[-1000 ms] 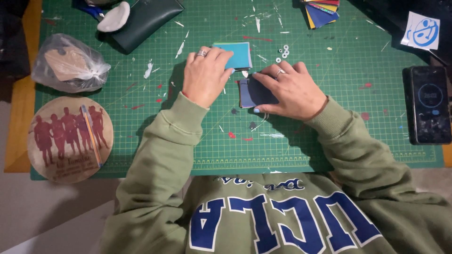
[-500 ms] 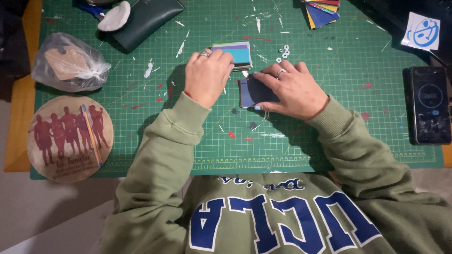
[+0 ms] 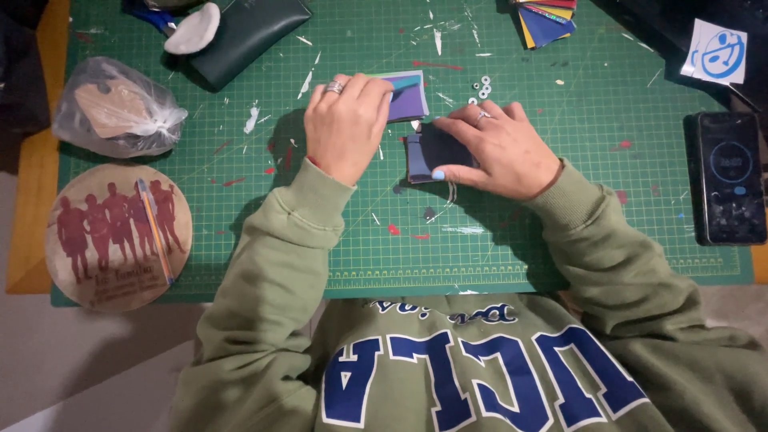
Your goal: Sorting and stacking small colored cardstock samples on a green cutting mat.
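Both hands sit near the middle of the green cutting mat (image 3: 560, 240), which covers most of the surface. The left hand (image 3: 346, 124) rests on a small stack of coloured paper squares (image 3: 410, 94) — teal on top, purple showing beneath — with the fingers curled over the stack's left edge; whether that grip is pinching a sheet or only pressing down, I cannot tell. Just to the right of the stack, the right hand (image 3: 498, 152) lies flat over a dark navy folded piece (image 3: 422, 152), fingers spread and together on top, thumb tucked at the lower edge — pinning it to the mat rather than lifting it.

These sheets look thin and very light, likely to bend and slide over one another, so a pinch at an exposed corner or edge seems the surest hold; a press from above keeps them from skating. The navy piece looks thicker, probably several layers, and should hold a crease when gripped along the fold.

Right of the stack lie a few small white rings (image 3: 481, 86). Further right of it a phone (image 3: 726, 178) lies face up, and far to the left sits a round wooden plaque (image 3: 118, 236).
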